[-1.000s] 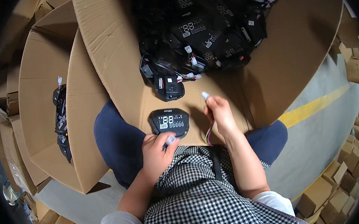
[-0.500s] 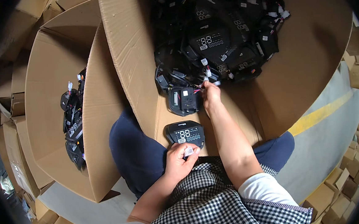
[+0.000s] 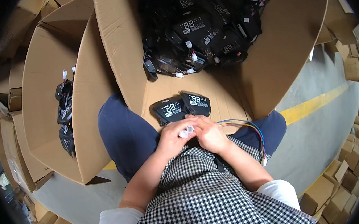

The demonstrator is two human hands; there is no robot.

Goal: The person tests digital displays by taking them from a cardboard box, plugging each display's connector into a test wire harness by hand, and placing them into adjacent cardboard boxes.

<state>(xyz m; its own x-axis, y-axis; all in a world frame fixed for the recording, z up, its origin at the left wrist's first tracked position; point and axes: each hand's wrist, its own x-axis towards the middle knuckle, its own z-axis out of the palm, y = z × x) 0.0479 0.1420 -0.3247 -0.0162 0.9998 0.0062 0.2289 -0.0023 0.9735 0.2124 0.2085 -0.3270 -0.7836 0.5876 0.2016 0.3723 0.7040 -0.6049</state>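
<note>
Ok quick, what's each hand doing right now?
Left hand: closed on a small white plastic connector, below a black display panel with white digits.
Right hand: also closed on the connector, near coloured wires.

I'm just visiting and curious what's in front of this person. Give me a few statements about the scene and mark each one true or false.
1. Two black display units lie side by side on the cardboard flap just beyond the hands. True.
2. The left hand and right hand are far apart. False: they meet around a small white connector.
3. The big carton ahead is full of fruit. False: it holds a heap of black display units with wires.
4. Coloured wires trail past the right forearm. True.
5. The box on the left holds nothing. False: a few black units lie in it.
</note>
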